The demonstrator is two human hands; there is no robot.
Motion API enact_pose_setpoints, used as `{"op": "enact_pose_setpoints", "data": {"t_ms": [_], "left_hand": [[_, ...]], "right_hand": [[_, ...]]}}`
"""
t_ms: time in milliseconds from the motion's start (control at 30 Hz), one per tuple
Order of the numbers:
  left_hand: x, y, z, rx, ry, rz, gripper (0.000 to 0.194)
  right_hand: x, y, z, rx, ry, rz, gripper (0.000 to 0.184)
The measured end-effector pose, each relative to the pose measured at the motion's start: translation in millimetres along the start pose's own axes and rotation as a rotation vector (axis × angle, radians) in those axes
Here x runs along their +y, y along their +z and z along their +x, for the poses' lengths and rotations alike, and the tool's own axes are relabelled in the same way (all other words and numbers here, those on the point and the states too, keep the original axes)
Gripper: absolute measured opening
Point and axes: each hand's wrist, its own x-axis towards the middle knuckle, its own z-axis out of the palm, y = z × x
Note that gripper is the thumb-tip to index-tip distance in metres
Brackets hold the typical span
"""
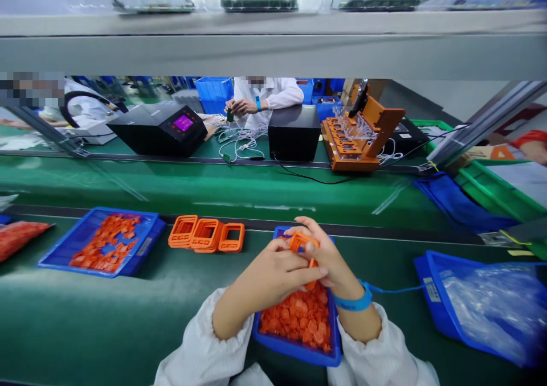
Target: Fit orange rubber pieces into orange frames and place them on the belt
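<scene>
Both my hands meet above a blue tray heaped with small orange plastic parts. Between them is an orange plastic frame, partly covered by my fingers. My right hand, with a blue wrist strap, grips the frame from the right. From the left, my left hand has its fingers closed around the frame's lower part. Further left on the green table, several orange frames stand in overlapping stacks. Whether a small part sits between my fingertips is hidden.
To the left is another blue tray of orange pieces, beside a bag of orange parts. A blue bin with clear plastic bags stands right. Beyond the green ledge are black boxes, an orange fixture and a co-worker.
</scene>
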Motion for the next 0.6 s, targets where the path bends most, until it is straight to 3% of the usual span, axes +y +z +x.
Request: {"op": "enact_pose_setpoints", "data": {"t_ms": [233, 433, 500, 600], "left_hand": [[7, 12.9, -1, -0.100, -0.012, 0.049, 0.037], [7, 7.2, 1, -0.024, 0.049, 0.040, 0.023], [4, -0.4, -2, 0.008, 0.057, -0.008, 0.021], [0, -10.7, -7, 0.058, 0.061, -0.098, 0.017]], "right_hand": [[14, -5, 4, -0.017, 0.018, -0.093, 0.087], [8, -3, 1, 0.040, 0.088, 0.022, 0.069], [3, -3, 0, -0.005, 0.108, 0.097, 0.065], [-2, -5, -3, -0.184, 0.153, 0.108, 0.075]]}}
